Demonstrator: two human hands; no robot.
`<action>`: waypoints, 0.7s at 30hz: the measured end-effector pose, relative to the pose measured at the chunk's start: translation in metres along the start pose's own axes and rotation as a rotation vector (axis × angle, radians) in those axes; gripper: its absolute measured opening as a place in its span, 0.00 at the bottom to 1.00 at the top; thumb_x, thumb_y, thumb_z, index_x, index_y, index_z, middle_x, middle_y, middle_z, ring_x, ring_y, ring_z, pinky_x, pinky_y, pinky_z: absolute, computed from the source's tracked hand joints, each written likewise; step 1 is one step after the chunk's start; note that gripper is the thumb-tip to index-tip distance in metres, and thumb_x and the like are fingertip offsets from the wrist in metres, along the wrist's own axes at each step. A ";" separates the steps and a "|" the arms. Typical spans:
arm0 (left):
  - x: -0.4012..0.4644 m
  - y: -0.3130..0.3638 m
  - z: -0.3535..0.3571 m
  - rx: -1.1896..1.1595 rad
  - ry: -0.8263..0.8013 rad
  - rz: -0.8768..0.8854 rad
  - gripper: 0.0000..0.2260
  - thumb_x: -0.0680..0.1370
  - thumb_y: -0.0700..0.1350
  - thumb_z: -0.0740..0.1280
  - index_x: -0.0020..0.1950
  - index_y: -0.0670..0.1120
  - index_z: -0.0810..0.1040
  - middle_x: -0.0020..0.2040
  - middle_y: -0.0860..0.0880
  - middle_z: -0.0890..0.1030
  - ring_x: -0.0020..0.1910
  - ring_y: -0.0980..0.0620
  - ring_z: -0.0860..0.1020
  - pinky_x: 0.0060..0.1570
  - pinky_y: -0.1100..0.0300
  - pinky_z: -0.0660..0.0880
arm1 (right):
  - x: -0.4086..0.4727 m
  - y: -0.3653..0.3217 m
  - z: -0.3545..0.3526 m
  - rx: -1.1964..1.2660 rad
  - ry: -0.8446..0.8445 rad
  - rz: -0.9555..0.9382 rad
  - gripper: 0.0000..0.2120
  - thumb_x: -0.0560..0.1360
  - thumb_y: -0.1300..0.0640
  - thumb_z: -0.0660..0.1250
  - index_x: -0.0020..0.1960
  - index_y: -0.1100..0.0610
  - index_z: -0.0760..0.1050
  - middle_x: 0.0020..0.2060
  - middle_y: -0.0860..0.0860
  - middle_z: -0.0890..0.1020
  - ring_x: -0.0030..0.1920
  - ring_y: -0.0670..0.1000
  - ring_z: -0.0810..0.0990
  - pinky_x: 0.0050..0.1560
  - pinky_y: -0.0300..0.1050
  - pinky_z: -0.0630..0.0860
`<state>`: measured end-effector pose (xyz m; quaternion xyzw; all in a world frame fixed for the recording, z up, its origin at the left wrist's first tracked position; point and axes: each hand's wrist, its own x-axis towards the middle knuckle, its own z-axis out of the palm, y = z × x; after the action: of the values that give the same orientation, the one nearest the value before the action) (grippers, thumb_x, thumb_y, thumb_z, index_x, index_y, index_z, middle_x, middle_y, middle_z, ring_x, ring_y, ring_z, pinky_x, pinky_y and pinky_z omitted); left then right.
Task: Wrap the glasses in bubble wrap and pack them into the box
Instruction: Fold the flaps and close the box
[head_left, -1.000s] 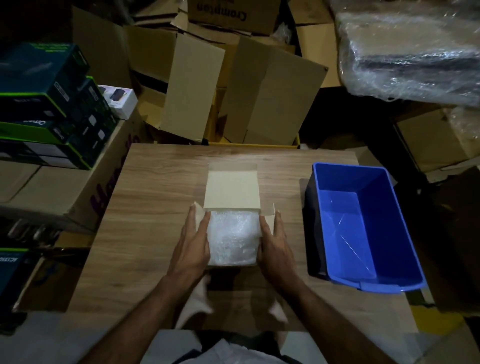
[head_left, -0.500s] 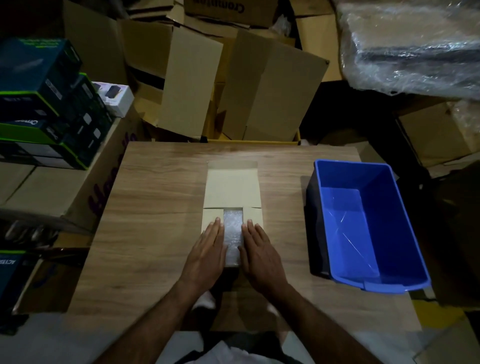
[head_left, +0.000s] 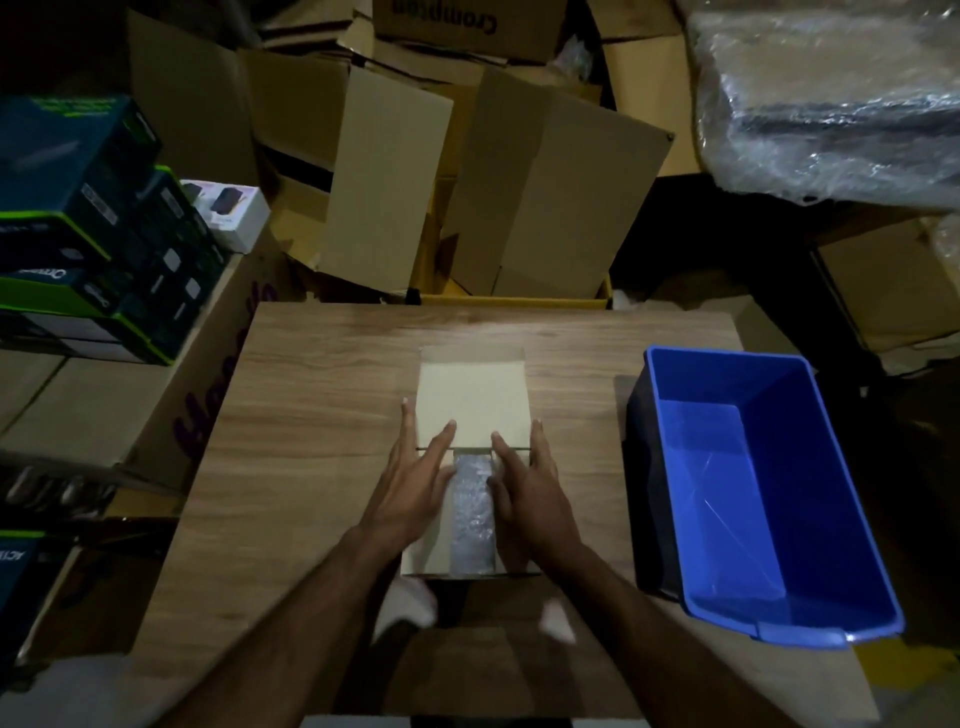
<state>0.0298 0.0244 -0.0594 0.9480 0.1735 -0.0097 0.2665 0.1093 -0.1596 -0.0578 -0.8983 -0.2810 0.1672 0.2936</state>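
A small cardboard box (head_left: 474, 400) sits in the middle of the wooden table (head_left: 311, 415), its far lid flap lying open and flat. Bubble wrap (head_left: 471, 512) shows through the narrow gap between the two side flaps; the glasses inside it are hidden. My left hand (head_left: 415, 486) lies flat on the left side flap and my right hand (head_left: 524, 491) lies flat on the right side flap, both pressing the flaps down over the wrap, fingertips reaching the lid hinge.
A blue plastic bin (head_left: 769, 488) stands on the table's right side. Beyond the table stand several cardboard cartons (head_left: 545, 197). Dark green-trimmed boxes (head_left: 78, 234) are stacked at the left. A plastic-wrapped bundle (head_left: 831, 93) is at the top right.
Both hands moved from the box's outer sides onto its top, folding the side flaps inward. The bubble wrap went from fully exposed to a narrow strip, and my fingertips slid farther toward the lid.
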 end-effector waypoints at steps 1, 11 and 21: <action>0.010 0.002 -0.005 -0.027 -0.016 -0.023 0.30 0.82 0.46 0.66 0.82 0.54 0.58 0.81 0.42 0.32 0.80 0.38 0.55 0.74 0.49 0.65 | 0.010 0.001 -0.002 0.002 -0.006 0.011 0.30 0.82 0.45 0.61 0.81 0.42 0.55 0.82 0.57 0.43 0.77 0.61 0.63 0.62 0.54 0.77; 0.050 0.049 -0.069 -0.005 0.123 -0.065 0.49 0.80 0.54 0.68 0.77 0.61 0.26 0.79 0.46 0.27 0.76 0.40 0.66 0.60 0.50 0.77 | 0.051 -0.044 -0.047 -0.120 0.154 -0.063 0.56 0.74 0.56 0.73 0.81 0.43 0.32 0.81 0.59 0.39 0.72 0.59 0.69 0.55 0.46 0.82; 0.000 0.056 -0.091 -0.054 0.356 0.100 0.21 0.85 0.51 0.58 0.78 0.60 0.63 0.75 0.48 0.60 0.63 0.50 0.75 0.55 0.60 0.77 | 0.003 -0.077 -0.071 -0.209 0.337 -0.053 0.34 0.82 0.50 0.63 0.82 0.43 0.48 0.79 0.63 0.51 0.71 0.57 0.70 0.54 0.43 0.80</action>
<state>0.0416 0.0261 0.0464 0.9347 0.1709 0.1763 0.2569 0.1130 -0.1368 0.0444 -0.9315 -0.2670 -0.0233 0.2459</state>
